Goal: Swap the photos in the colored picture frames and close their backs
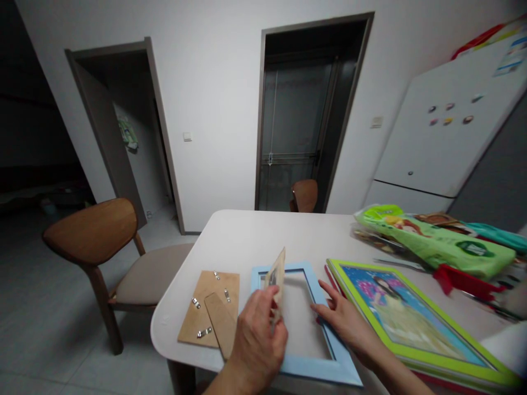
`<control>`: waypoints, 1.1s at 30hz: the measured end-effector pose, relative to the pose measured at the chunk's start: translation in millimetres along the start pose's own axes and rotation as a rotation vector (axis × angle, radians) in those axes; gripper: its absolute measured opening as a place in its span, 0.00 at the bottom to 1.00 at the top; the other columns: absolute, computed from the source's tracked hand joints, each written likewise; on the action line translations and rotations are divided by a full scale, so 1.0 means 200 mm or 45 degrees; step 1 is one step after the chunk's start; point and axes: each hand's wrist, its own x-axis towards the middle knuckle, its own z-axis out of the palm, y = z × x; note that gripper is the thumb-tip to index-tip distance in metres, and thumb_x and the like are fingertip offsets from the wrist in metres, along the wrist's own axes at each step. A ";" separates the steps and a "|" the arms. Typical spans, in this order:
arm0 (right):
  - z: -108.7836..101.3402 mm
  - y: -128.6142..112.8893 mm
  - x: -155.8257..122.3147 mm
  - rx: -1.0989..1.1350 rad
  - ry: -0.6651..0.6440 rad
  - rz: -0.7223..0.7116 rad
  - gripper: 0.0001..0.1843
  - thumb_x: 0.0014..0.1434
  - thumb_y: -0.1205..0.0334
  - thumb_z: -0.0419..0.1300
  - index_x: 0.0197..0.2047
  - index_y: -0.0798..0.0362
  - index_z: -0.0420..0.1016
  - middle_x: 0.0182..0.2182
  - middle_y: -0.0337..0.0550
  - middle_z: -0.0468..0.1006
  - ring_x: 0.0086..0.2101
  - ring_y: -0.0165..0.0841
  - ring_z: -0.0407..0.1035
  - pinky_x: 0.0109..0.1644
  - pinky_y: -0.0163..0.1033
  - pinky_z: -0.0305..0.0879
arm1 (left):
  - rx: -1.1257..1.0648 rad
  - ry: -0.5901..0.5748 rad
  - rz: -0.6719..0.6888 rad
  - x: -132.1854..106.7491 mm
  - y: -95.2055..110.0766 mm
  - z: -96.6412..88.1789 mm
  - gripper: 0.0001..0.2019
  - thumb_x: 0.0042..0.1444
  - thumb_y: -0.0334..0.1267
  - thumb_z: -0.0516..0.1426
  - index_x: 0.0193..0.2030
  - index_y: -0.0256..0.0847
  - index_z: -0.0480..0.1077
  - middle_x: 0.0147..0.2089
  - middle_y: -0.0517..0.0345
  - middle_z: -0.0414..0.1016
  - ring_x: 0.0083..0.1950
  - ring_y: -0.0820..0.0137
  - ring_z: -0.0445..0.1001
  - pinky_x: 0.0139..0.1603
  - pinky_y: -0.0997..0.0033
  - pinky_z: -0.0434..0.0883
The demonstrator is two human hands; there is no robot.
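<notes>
My left hand (259,329) is closed on a thin yellowed photo (279,271), which it holds upright and tilted over a light blue picture frame (310,366). Much of the photo is hidden behind my fingers. The frame lies flat, and the white table shows through its opening. At the frame's right side rests my right hand (343,315), its fingers apart and touching the frame's edge. To the left lies a brown backing board (190,327) with several metal clips (204,332) and a stand leg (220,318) on it.
A green-framed picture of a figure in a pale dress (395,312) lies at right. Beyond it are a green plastic packet (444,244) and a red-handled object (450,280). A wooden chair (93,230) stands left of the white table (247,233).
</notes>
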 end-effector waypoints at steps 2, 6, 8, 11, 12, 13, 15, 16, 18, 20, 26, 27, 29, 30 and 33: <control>-0.01 0.07 0.03 -0.331 0.092 -0.051 0.31 0.47 0.60 0.50 0.55 0.63 0.55 0.19 0.39 0.69 0.21 0.32 0.65 0.26 0.35 0.58 | 0.040 0.168 -0.215 0.00 -0.09 -0.10 0.18 0.47 0.29 0.48 0.48 0.39 0.59 0.37 0.54 0.69 0.36 0.67 0.68 0.38 0.68 0.66; 0.00 0.16 0.06 -0.684 0.150 -0.137 0.27 0.48 0.62 0.48 0.51 0.67 0.61 0.33 0.53 0.74 0.32 0.37 0.69 0.38 0.39 0.61 | -0.007 0.262 -0.560 -0.07 -0.29 -0.22 0.17 0.47 0.34 0.50 0.46 0.38 0.59 0.38 0.54 0.70 0.39 0.63 0.70 0.39 0.66 0.66; 0.01 0.17 0.06 -0.773 0.140 -0.181 0.26 0.48 0.62 0.48 0.50 0.67 0.62 0.38 0.56 0.73 0.35 0.39 0.69 0.41 0.40 0.61 | -0.001 0.232 -0.633 -0.12 -0.36 -0.23 0.17 0.47 0.35 0.50 0.46 0.38 0.59 0.40 0.53 0.71 0.41 0.62 0.70 0.40 0.65 0.66; 0.02 0.19 0.06 -0.902 0.144 -0.248 0.25 0.49 0.63 0.47 0.49 0.68 0.63 0.41 0.57 0.72 0.38 0.39 0.68 0.45 0.40 0.60 | 0.084 0.181 -0.614 -0.20 -0.41 -0.23 0.15 0.48 0.36 0.50 0.44 0.38 0.61 0.40 0.52 0.71 0.41 0.62 0.70 0.40 0.64 0.66; 0.03 0.20 0.06 -0.941 0.144 -0.270 0.25 0.49 0.63 0.47 0.49 0.68 0.63 0.41 0.57 0.72 0.39 0.39 0.67 0.46 0.40 0.59 | 0.128 0.149 -0.583 -0.22 -0.41 -0.23 0.14 0.49 0.37 0.49 0.43 0.39 0.62 0.40 0.52 0.71 0.41 0.62 0.70 0.40 0.65 0.66; 0.03 0.21 0.06 -0.974 0.146 -0.287 0.25 0.49 0.64 0.47 0.49 0.68 0.63 0.40 0.57 0.72 0.40 0.39 0.67 0.47 0.40 0.59 | 0.181 0.110 -0.551 -0.23 -0.41 -0.23 0.13 0.49 0.38 0.49 0.42 0.39 0.63 0.40 0.52 0.71 0.41 0.62 0.70 0.40 0.65 0.66; 0.04 0.22 0.06 -1.019 0.151 -0.318 0.24 0.49 0.64 0.47 0.48 0.68 0.64 0.38 0.57 0.72 0.40 0.40 0.66 0.47 0.41 0.58 | 0.310 0.032 -0.488 -0.26 -0.41 -0.23 0.12 0.50 0.40 0.49 0.41 0.40 0.65 0.39 0.52 0.71 0.41 0.62 0.70 0.40 0.65 0.66; 0.04 0.23 0.06 -1.028 0.159 -0.335 0.23 0.49 0.64 0.47 0.47 0.68 0.65 0.38 0.57 0.72 0.40 0.40 0.66 0.47 0.41 0.58 | 0.380 0.005 -0.458 -0.28 -0.41 -0.23 0.12 0.51 0.40 0.49 0.41 0.40 0.65 0.39 0.51 0.71 0.41 0.62 0.69 0.41 0.64 0.66; 0.04 0.22 0.05 -1.029 0.199 -0.386 0.22 0.49 0.64 0.48 0.46 0.67 0.66 0.38 0.57 0.72 0.40 0.41 0.66 0.47 0.43 0.58 | 0.498 -0.018 -0.379 -0.30 -0.42 -0.24 0.15 0.50 0.41 0.49 0.43 0.39 0.65 0.41 0.48 0.70 0.44 0.59 0.68 0.44 0.60 0.65; 0.05 0.19 0.03 -0.983 0.255 -0.456 0.21 0.48 0.63 0.49 0.44 0.65 0.67 0.40 0.58 0.70 0.42 0.43 0.64 0.49 0.45 0.56 | 0.532 -0.080 -0.243 -0.32 -0.41 -0.23 0.19 0.48 0.40 0.51 0.49 0.39 0.62 0.48 0.46 0.66 0.50 0.57 0.63 0.49 0.56 0.62; 0.23 0.06 -0.05 -0.131 -0.148 -0.142 0.29 0.49 0.59 0.47 0.54 0.62 0.53 0.22 0.40 0.71 0.23 0.32 0.66 0.27 0.36 0.63 | 0.413 -0.483 0.014 -0.34 -0.37 -0.18 0.34 0.39 0.32 0.54 0.57 0.42 0.52 0.61 0.48 0.49 0.60 0.54 0.47 0.57 0.48 0.48; 0.28 0.04 -0.05 0.042 -0.227 -0.058 0.32 0.49 0.59 0.47 0.56 0.62 0.48 0.18 0.35 0.68 0.18 0.29 0.64 0.21 0.33 0.60 | 0.413 -0.506 0.015 -0.34 -0.36 -0.16 0.35 0.38 0.31 0.54 0.57 0.42 0.51 0.61 0.49 0.49 0.61 0.54 0.47 0.57 0.47 0.47; 0.37 0.00 -0.05 0.310 -0.270 0.031 0.36 0.47 0.63 0.49 0.58 0.60 0.40 0.14 0.29 0.64 0.14 0.27 0.60 0.17 0.30 0.56 | 0.411 -0.510 0.021 -0.33 -0.37 -0.12 0.36 0.37 0.29 0.52 0.58 0.42 0.51 0.61 0.49 0.49 0.61 0.56 0.47 0.57 0.48 0.47; 0.40 -0.03 -0.04 0.403 -0.249 0.031 0.38 0.46 0.64 0.50 0.59 0.59 0.39 0.14 0.28 0.64 0.13 0.26 0.59 0.17 0.29 0.55 | 0.405 -0.492 0.029 -0.32 -0.38 -0.10 0.36 0.36 0.28 0.51 0.57 0.41 0.51 0.61 0.49 0.50 0.60 0.56 0.48 0.57 0.48 0.48; 0.43 -0.14 -0.05 0.595 -0.158 -0.091 0.39 0.46 0.64 0.52 0.59 0.57 0.38 0.15 0.28 0.63 0.14 0.25 0.58 0.17 0.29 0.56 | 0.308 -0.345 0.043 -0.28 -0.41 -0.09 0.32 0.37 0.25 0.48 0.55 0.39 0.56 0.58 0.49 0.56 0.58 0.59 0.53 0.56 0.52 0.52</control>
